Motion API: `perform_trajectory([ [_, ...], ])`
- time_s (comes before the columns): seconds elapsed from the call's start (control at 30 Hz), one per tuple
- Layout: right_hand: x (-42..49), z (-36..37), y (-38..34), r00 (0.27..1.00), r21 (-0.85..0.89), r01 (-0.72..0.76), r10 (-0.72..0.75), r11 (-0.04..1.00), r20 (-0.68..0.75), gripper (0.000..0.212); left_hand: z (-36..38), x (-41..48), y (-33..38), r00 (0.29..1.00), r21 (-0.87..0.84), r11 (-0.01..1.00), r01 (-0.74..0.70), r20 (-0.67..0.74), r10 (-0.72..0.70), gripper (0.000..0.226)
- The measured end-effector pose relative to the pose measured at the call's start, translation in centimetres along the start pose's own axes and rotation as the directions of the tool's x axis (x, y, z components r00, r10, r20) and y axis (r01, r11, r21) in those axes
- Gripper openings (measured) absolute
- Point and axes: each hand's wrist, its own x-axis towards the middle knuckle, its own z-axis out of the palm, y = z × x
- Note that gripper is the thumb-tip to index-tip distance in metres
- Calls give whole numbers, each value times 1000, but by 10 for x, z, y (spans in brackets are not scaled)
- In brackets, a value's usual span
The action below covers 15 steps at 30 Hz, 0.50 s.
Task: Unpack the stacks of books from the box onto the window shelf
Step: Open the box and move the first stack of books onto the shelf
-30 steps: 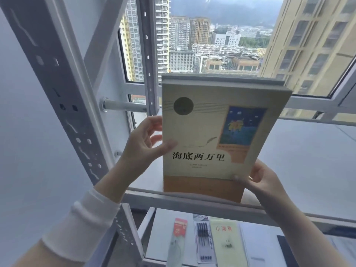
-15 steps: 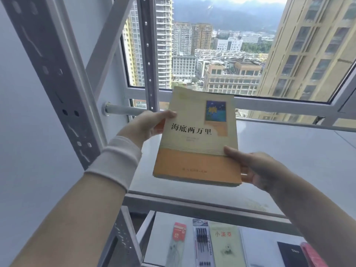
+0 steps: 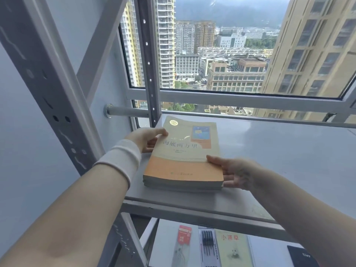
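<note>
A stack of books [image 3: 183, 157] with a beige and orange cover on top lies flat on the grey window shelf [image 3: 279, 151], near its left end. My left hand [image 3: 146, 139] grips the stack's left edge, thumb on the cover and fingers curled along the side. My right hand [image 3: 235, 172] is at the stack's right front corner, thumb on the cover and fingers reaching under the side. The box is out of view.
A perforated grey metal upright [image 3: 50, 89] and a diagonal brace stand at the left. A window frame and a rail [image 3: 127, 110] run behind the shelf. On the lower shelf lie a red pack [image 3: 184, 237], a pen pack [image 3: 209, 247] and a pale yellow booklet [image 3: 233, 249].
The stack went from upright in front of me to tilted and then down flat onto the shelf. Both hands moved forward and down with it.
</note>
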Motion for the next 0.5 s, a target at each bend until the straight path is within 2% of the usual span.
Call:
perform_trajectory([
  [0.2,3,2,-2,1000,-47,9,-9,999,-7,28,2,-4,0,999,29,1000,-3,-45,4,16],
  [0.4,-4,-1,-7,997,-186,75,-79,980,-16,29,3,-4,-4,991,75,995,-62,-114,70,22],
  [0.5,-8,2,-8,994,-232,84,-97,969,-46,33,6,-2,-6,968,191,976,-102,-206,142,30],
])
